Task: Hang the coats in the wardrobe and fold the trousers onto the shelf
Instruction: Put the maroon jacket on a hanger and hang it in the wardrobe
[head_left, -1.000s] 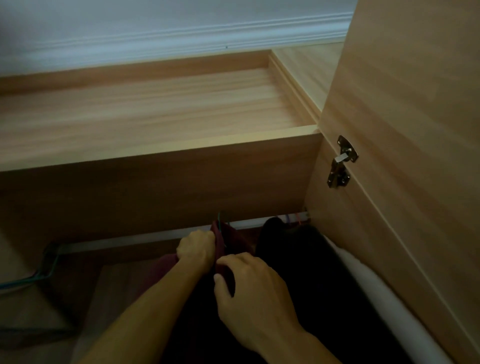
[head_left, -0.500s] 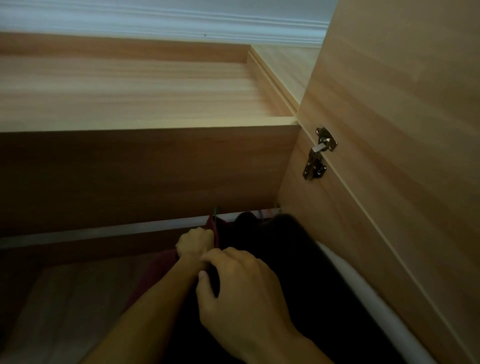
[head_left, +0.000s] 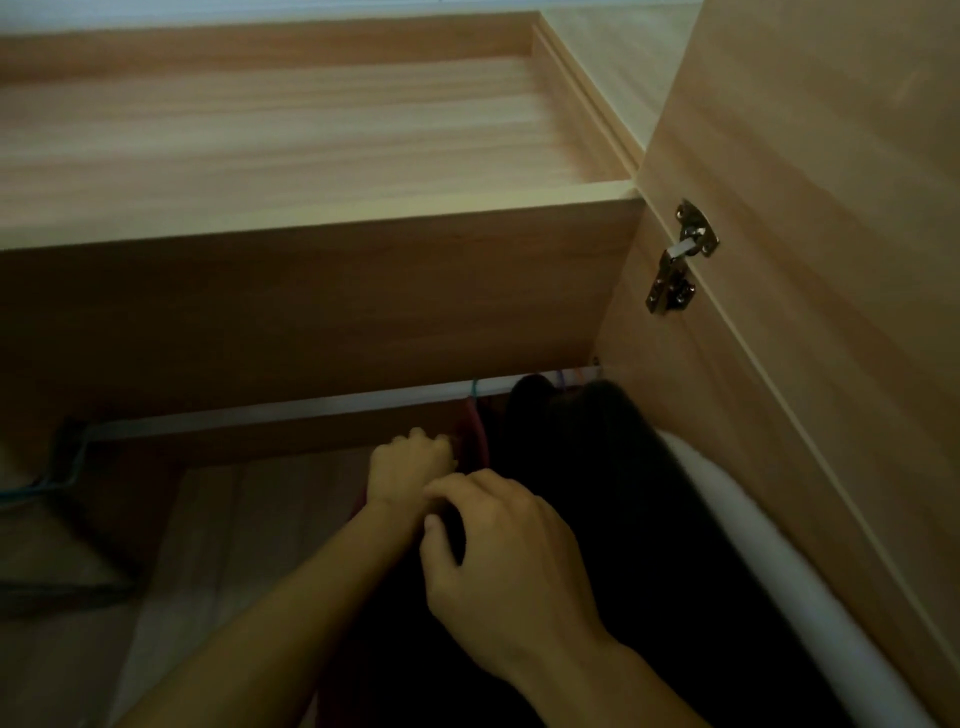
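Inside the dim wardrobe a dark red coat (head_left: 475, 441) hangs by a green hanger hook (head_left: 474, 387) from the pale rail (head_left: 311, 410). My left hand (head_left: 408, 467) is closed on the coat's shoulder just below the rail. Close in front of it, my right hand (head_left: 498, 561) pinches the same coat's fabric with curled fingers. To the right hang a black coat (head_left: 597, 493) and a white garment (head_left: 769, 571). Most of the red coat is hidden by my arms and the dark.
A bare wooden shelf (head_left: 311, 156) sits above the rail. The open wardrobe door (head_left: 831, 260) with a metal hinge (head_left: 680, 260) stands at right. Empty hangers (head_left: 57, 483) hang at the rail's left end.
The camera tipped and shifted, bringing the left-end hangers back into view. Both hands stay at the red coat's shoulder, the right hand's fingers now more curled on the fabric.
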